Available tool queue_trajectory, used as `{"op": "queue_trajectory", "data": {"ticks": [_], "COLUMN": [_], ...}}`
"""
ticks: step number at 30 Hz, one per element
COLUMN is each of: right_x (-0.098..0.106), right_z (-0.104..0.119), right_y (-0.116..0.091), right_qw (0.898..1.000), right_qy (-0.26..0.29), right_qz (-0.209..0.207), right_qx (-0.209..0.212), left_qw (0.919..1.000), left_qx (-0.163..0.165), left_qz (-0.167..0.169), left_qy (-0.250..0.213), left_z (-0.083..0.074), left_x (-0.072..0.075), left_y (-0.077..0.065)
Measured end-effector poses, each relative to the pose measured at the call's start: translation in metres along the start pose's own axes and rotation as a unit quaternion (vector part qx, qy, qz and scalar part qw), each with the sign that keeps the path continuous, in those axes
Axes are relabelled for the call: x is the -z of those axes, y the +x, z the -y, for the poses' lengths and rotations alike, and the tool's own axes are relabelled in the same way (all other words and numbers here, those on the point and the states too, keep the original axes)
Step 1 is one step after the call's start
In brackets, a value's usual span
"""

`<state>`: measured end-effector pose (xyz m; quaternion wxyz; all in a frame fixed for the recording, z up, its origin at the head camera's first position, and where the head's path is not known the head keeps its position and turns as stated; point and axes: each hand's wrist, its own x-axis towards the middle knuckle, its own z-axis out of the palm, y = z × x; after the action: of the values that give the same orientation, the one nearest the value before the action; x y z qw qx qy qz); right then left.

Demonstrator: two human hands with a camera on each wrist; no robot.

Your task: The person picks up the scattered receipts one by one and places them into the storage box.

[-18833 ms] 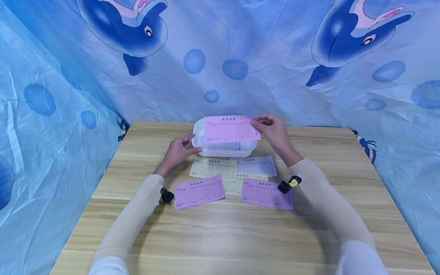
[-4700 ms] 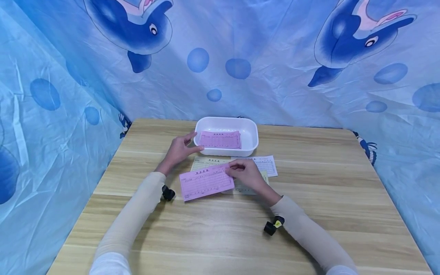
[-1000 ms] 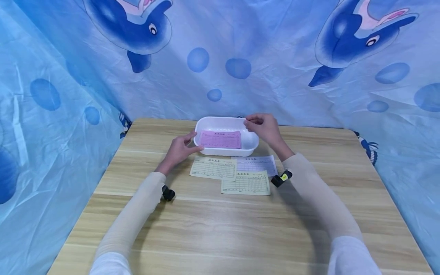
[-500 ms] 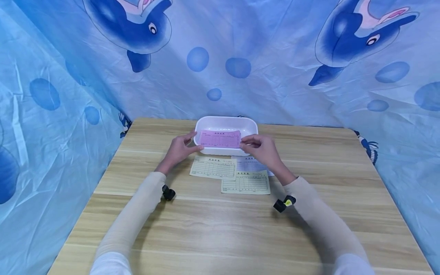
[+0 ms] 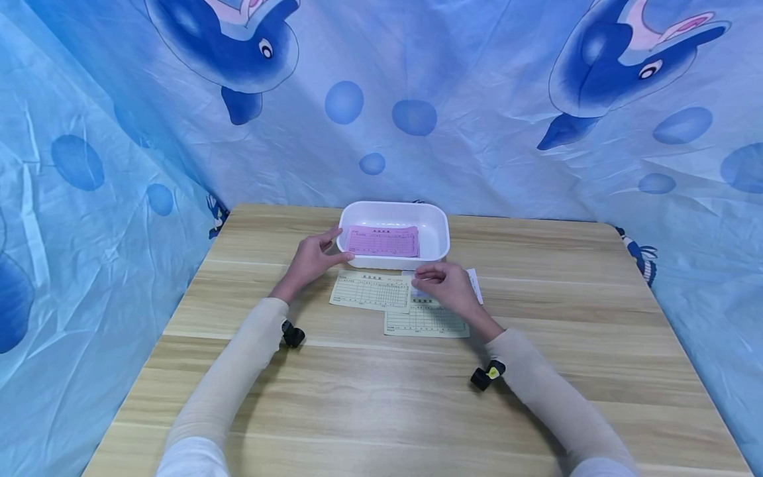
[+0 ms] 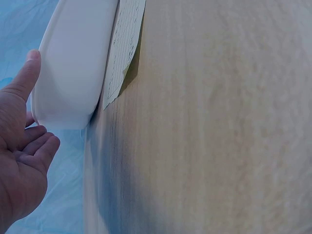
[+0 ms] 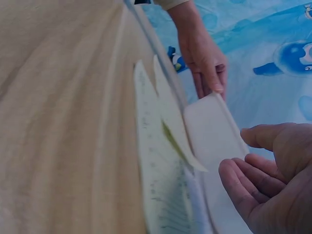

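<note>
A white plastic tray (image 5: 434, 246) stands near the table's back edge, with pink printed slips (image 5: 383, 242) lying in its left part. My left hand (image 5: 311, 264) holds the tray's left end, thumb at the front rim. The left wrist view shows that thumb against the white wall. In front of the tray lie a left yellow slip (image 5: 366, 292), a lower yellow slip (image 5: 426, 322) and a pale bluish-white slip (image 5: 475, 283), overlapping. My right hand (image 5: 450, 287) is above the bluish-white slip and partly hides it. Its fingers are loosely bent, with nothing between them in the right wrist view.
The wooden table (image 5: 357, 404) stretches toward me in front of the slips. A blue curtain (image 5: 477, 172) with printed dolphins hangs right behind the tray and down both sides. Each wrist carries a small black camera.
Pink slips that lay on or were lifted from the table are now in the tray. My right hand has come from the tray back down over the bluish-white slip; my left hand stays put.
</note>
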<state>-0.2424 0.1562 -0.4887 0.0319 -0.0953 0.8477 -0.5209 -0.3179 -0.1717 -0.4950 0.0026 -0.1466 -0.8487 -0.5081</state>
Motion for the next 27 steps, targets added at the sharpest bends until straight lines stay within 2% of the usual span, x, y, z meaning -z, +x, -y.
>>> {"op": "queue_trajectory", "data": {"ticks": [10,27], "right_x": [-0.013,-0.025], "right_z": [-0.013,-0.014], "right_y": [0.002,0.009], "right_qw": [0.999,0.999], "right_qy": [-0.006,-0.031], "right_qz": [-0.007,-0.010], "right_qx": [-0.034,-0.039], "left_qw": [1.0000,1.0000], "left_qx": [0.001,0.003], "left_qz": [-0.004,-0.002], "left_qy": [0.001,0.000], "left_z": [0.001,0.000], "left_x": [0.000,0.000], "left_y": [-0.001,-0.002]}}
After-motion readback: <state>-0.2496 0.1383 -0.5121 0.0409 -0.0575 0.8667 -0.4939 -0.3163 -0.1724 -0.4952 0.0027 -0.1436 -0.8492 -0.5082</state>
